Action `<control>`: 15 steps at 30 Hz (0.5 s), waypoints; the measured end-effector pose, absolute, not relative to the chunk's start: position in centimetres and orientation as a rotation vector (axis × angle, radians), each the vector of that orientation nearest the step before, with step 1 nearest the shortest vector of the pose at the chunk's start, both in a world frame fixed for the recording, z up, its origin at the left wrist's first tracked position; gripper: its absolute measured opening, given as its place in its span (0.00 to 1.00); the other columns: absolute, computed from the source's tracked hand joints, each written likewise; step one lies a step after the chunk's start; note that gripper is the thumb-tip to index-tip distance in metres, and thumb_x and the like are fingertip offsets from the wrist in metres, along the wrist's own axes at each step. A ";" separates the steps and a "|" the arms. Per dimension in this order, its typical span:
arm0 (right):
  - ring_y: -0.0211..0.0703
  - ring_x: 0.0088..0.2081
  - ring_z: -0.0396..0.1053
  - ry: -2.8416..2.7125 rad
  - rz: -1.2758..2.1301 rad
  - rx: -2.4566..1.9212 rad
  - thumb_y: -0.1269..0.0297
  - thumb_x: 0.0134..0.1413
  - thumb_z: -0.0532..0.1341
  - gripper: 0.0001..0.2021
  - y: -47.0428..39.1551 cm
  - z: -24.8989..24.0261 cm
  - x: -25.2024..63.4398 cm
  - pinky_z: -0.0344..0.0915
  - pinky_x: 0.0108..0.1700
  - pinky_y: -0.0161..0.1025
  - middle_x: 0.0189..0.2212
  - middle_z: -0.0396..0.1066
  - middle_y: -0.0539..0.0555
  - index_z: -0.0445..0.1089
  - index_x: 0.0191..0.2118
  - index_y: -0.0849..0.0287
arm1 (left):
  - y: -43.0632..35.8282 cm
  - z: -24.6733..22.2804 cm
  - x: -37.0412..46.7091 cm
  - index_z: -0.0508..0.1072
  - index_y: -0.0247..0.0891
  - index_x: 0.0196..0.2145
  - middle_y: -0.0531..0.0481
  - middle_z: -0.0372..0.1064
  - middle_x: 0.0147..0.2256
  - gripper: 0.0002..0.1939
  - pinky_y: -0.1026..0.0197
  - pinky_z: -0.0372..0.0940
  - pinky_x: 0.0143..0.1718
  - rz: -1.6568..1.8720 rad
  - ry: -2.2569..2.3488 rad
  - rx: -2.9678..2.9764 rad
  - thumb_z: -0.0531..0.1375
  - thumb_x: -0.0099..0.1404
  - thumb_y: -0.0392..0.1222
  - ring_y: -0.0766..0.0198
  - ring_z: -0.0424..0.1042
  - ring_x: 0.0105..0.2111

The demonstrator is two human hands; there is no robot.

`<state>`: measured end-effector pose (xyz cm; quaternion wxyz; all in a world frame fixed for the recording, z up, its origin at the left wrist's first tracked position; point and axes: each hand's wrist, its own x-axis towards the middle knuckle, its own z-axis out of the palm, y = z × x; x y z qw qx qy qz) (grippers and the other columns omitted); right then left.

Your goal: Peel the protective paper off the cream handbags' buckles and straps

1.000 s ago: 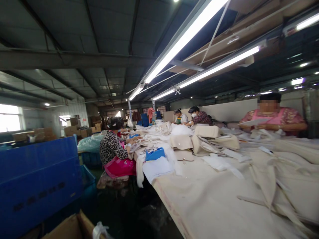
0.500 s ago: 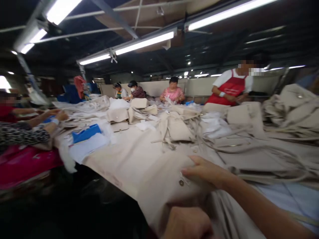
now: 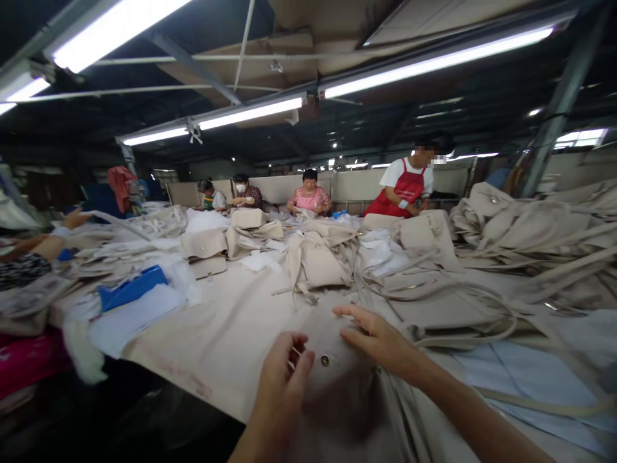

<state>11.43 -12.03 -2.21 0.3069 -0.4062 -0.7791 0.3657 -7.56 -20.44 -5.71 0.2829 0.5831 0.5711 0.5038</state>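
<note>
The left hand (image 3: 282, 379) is seen half curled, thumb parted from fingers, empty; the right hand (image 3: 378, 341) is held spread and empty; between and below them a beige bag (image 3: 330, 386) is laid at the near side of the counter (image 3: 212, 341), its metal snap (image 3: 325, 361) exposed; beyond, a strapped bag (image 3: 322, 260) is noted; at left, a blue object (image 3: 132, 289) is placed by white sheets (image 3: 139, 321).

Factory workshop, long worktable (image 3: 231, 315) heaped with beige bags (image 3: 325, 265), aproned workers (image 3: 405, 186) along it, tube lights (image 3: 437, 61) overhead
</note>
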 end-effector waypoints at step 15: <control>0.48 0.35 0.70 -2.026 0.952 -1.118 0.59 0.48 0.58 0.26 -11.9 -2.8 11.6 0.64 0.42 0.43 0.28 0.71 0.52 0.69 0.54 0.63 | -26.5 -7.5 -5.9 0.73 0.40 0.36 0.43 0.68 0.54 0.04 0.57 0.63 0.51 0.571 0.921 2.356 0.62 0.62 0.38 0.53 0.68 0.50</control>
